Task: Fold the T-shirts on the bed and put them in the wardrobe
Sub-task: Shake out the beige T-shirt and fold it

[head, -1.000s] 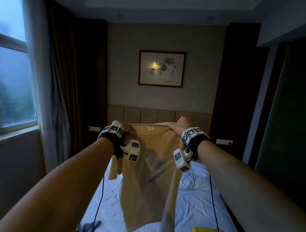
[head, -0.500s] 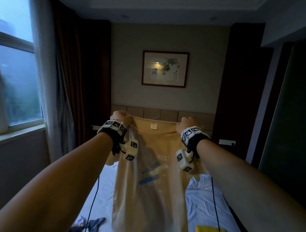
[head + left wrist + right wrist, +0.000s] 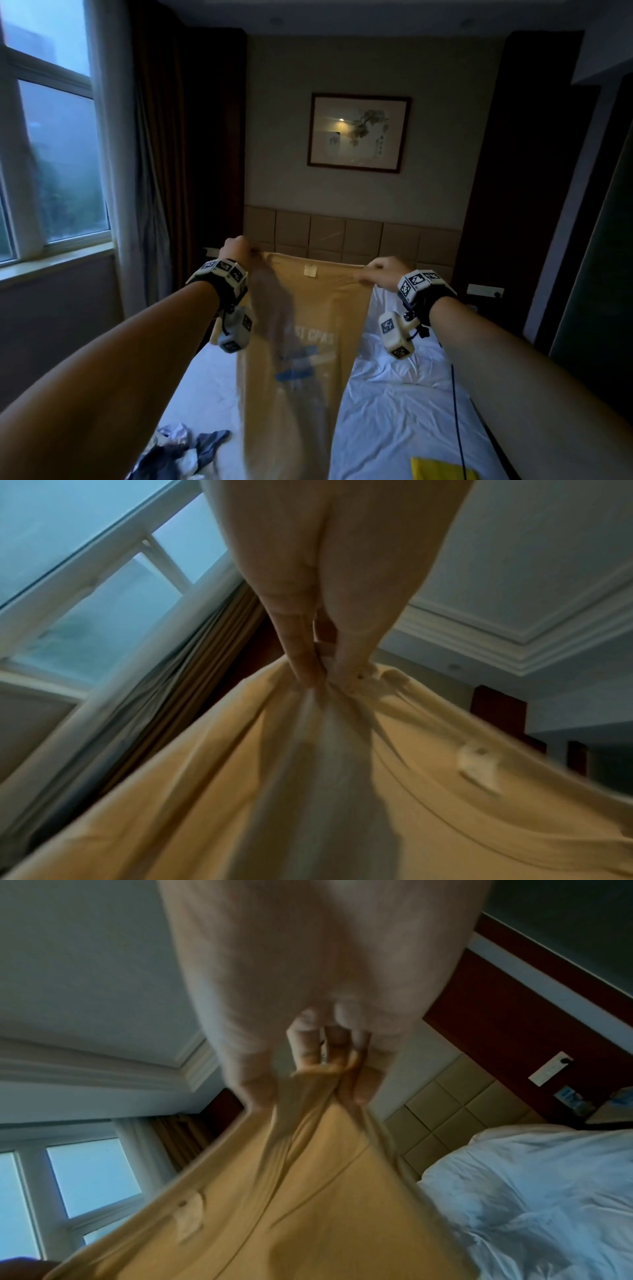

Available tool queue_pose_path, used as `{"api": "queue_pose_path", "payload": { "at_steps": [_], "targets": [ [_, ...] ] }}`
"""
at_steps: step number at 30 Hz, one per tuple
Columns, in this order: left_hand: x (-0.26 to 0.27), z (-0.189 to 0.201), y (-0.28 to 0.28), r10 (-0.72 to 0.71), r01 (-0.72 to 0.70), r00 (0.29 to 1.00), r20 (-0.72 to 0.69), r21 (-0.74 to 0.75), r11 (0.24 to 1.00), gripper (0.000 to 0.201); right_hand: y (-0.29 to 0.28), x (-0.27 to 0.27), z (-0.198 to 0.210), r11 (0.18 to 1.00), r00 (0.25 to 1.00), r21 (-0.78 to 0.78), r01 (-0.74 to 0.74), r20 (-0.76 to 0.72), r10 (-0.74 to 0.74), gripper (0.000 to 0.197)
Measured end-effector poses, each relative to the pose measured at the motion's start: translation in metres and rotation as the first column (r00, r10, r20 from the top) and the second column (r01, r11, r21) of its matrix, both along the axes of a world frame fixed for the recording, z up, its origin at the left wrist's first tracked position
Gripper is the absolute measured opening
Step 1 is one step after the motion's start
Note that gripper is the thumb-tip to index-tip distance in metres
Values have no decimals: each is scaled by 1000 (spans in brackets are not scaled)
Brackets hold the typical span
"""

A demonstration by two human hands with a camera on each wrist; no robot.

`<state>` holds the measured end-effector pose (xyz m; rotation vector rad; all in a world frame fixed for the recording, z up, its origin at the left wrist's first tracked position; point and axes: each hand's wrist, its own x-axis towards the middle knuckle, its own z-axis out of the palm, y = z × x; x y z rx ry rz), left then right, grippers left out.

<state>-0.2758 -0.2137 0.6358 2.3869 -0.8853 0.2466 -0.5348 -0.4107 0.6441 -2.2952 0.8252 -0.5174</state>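
A tan T-shirt (image 3: 301,342) with blue and white print hangs stretched between my two hands above the white bed (image 3: 394,428). My left hand (image 3: 236,248) pinches its top left corner and my right hand (image 3: 383,274) pinches its top right corner. A small label shows near the top edge. In the left wrist view the fingers (image 3: 304,664) bunch the tan T-shirt (image 3: 342,791). In the right wrist view the right hand (image 3: 322,1069) grips gathered folds of the tan T-shirt (image 3: 291,1204). The shirt's lower end runs out of view.
A crumpled dark and white garment (image 3: 178,452) lies on the bed at lower left. A yellow item (image 3: 442,469) lies at lower right. A padded headboard (image 3: 349,236), a framed picture (image 3: 358,133), a window (image 3: 51,154) with curtains at left, dark panels at right.
My hands have spread further apart and pulled the shirt's top edge taut. The shirt hangs flatter and its print faces me more plainly than a second ago.
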Motion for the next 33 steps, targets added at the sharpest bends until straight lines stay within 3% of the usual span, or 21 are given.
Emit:
{"api": "queue_pose_path", "payload": {
  "at_steps": [3,6,10,12,15,18,22,27,33],
  "targets": [
    [-11,-25,6,13,-14,1000,-4,-69,998,29,-4,1,-20,996,999,-88,-15,-34,12,20],
    [-23,-50,7,0,2,1000,30,-83,997,28,-1,2,-43,987,1000,-157,24,2,-24,32],
    [-30,-83,8,-58,37,992,-112,-182,983,28,12,2,-79,994,993,-97,45,117,-34,24],
    [-34,-101,10,-42,17,989,-144,-168,986,33,11,3,-104,994,991,-89,59,122,-48,31],
    [-36,-130,13,-50,31,984,-171,-111,993,40,9,0,-143,997,997,-68,20,74,-15,34],
    [-27,-158,16,-131,144,963,-234,41,989,37,0,-5,-175,1000,998,-2,-15,-63,15,30],
    [-7,-182,11,-189,244,921,-340,126,962,36,-15,2,-199,991,985,122,-49,-157,67,45],
    [22,-223,-22,-179,288,889,-422,211,934,33,-34,31,-236,975,972,220,14,-233,39,41],
    [76,-312,-85,-119,293,876,-468,319,901,30,-83,87,-321,967,954,231,106,-299,-33,43]
  ]
}}
